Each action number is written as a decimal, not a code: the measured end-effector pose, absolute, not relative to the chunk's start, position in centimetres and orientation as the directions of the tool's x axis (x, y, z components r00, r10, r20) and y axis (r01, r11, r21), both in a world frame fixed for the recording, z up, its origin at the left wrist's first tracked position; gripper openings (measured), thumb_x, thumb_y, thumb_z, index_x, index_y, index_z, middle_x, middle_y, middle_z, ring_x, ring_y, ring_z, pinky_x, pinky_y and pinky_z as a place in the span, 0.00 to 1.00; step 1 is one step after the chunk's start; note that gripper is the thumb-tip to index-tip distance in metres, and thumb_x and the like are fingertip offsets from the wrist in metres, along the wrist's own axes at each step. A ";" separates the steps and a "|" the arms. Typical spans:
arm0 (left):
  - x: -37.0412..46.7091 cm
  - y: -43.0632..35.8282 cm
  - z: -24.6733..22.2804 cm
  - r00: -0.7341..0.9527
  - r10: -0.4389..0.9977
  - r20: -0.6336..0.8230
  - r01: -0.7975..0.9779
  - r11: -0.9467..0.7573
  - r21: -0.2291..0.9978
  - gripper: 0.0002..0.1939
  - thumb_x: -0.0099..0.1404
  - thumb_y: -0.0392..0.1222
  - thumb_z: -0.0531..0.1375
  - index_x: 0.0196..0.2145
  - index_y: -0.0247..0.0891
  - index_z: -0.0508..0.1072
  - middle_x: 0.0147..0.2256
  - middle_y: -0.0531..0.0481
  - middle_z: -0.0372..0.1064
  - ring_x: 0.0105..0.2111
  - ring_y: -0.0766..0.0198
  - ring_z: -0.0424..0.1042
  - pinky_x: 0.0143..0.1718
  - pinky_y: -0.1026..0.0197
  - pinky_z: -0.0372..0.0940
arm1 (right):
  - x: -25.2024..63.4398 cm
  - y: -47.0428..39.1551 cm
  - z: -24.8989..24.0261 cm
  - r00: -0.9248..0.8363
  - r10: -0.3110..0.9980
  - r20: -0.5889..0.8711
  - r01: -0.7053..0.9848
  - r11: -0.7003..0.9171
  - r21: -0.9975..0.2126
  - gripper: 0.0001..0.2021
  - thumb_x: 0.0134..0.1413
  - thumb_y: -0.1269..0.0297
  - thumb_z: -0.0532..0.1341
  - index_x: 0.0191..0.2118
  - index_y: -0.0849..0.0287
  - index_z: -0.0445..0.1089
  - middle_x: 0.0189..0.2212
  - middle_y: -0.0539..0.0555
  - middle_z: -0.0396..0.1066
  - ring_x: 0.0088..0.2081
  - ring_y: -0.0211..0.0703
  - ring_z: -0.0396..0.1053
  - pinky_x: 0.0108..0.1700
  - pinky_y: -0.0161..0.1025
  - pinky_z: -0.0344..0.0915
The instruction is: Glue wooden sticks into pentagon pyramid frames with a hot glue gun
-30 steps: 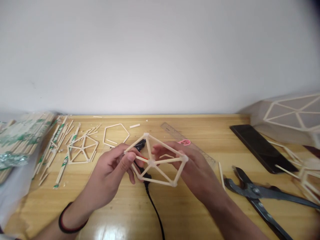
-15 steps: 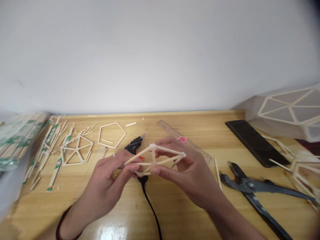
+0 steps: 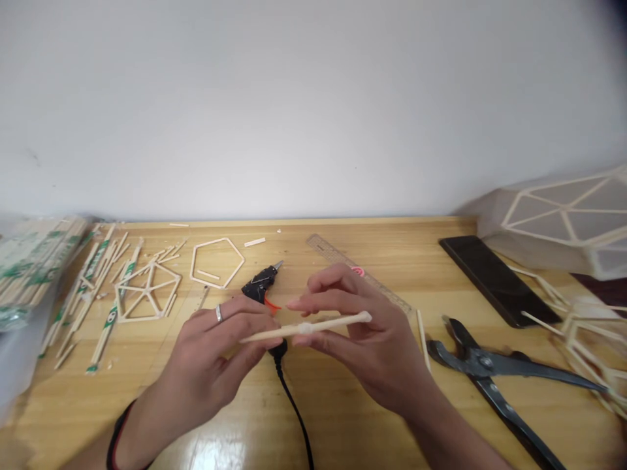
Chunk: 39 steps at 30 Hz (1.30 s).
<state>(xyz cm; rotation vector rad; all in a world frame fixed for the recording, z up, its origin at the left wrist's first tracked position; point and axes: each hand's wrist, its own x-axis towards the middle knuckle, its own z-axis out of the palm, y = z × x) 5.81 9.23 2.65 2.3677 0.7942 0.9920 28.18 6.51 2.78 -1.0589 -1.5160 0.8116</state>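
A small frame of pale wooden sticks (image 3: 337, 322), joined with whitish glue, is held up in front of me, nearly edge-on. My left hand (image 3: 220, 349), with a ring on one finger, pinches its left end between thumb and fingers. Beneath the glued middle joint lies the thumb of my right hand (image 3: 367, 333); its index finger stretches above the frame, and its other fingers are partly hidden behind. Just beyond the hands rests a black glue gun (image 3: 261, 282) with an orange trigger, partly covered by my left hand.
To the left are a stick pentagon (image 3: 241, 261), a spoked stick frame (image 3: 147, 287), loose chopsticks (image 3: 93, 300) and bagged chopsticks (image 3: 42, 261). A clear ruler (image 3: 333, 253) lies behind my right hand. Rightward are pliers (image 3: 484, 362), a phone (image 3: 494, 281) and a covered stick structure (image 3: 563, 215).
The stick frame has tilted from showing its triangular openings to nearly edge-on. My right fingers have lifted and spread above it, while my left hand keeps its grip.
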 end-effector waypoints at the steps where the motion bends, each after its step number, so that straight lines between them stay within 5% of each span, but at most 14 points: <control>1: 5.7 9.2 2.6 0.581 0.651 0.489 0.338 -0.740 0.582 0.04 0.77 0.37 0.60 0.45 0.44 0.75 0.39 0.52 0.81 0.37 0.66 0.80 0.36 0.67 0.70 | 28.2 6.5 2.8 -0.045 0.924 0.379 0.196 0.381 -0.904 0.11 0.53 0.64 0.78 0.43 0.45 0.86 0.38 0.50 0.76 0.40 0.43 0.76 0.43 0.40 0.77; 9: 5.6 9.6 2.7 0.613 0.608 0.505 0.254 -0.757 0.602 0.07 0.76 0.34 0.59 0.48 0.44 0.74 0.40 0.51 0.82 0.38 0.66 0.82 0.39 0.67 0.73 | 28.6 6.3 2.5 -0.166 0.922 0.351 0.058 0.364 -0.929 0.17 0.61 0.69 0.73 0.51 0.38 0.83 0.44 0.50 0.73 0.43 0.39 0.74 0.42 0.36 0.76; 14: 5.6 9.4 2.7 0.598 0.631 0.495 0.305 -0.749 0.588 0.05 0.77 0.36 0.60 0.46 0.44 0.76 0.39 0.51 0.82 0.37 0.66 0.82 0.36 0.67 0.71 | 28.7 6.3 2.5 -0.150 0.924 0.351 0.174 0.374 -0.911 0.15 0.60 0.63 0.74 0.51 0.40 0.83 0.45 0.51 0.74 0.46 0.42 0.74 0.49 0.39 0.76; 19: 5.5 9.2 2.5 0.591 0.646 0.484 0.301 -0.733 0.610 0.05 0.76 0.36 0.61 0.45 0.44 0.76 0.39 0.52 0.82 0.36 0.66 0.81 0.35 0.67 0.70 | 28.7 6.3 2.4 -0.072 0.930 0.360 0.275 0.365 -0.889 0.28 0.54 0.59 0.78 0.60 0.41 0.77 0.48 0.50 0.72 0.44 0.42 0.71 0.53 0.42 0.74; 39: 5.6 9.2 2.5 0.598 0.626 0.501 0.303 -0.755 0.581 0.05 0.77 0.35 0.59 0.47 0.43 0.74 0.39 0.52 0.80 0.35 0.68 0.80 0.35 0.68 0.69 | 28.2 6.2 3.1 -0.070 0.950 0.305 0.325 0.311 -0.893 0.04 0.62 0.62 0.71 0.42 0.53 0.82 0.30 0.47 0.77 0.31 0.38 0.73 0.33 0.36 0.68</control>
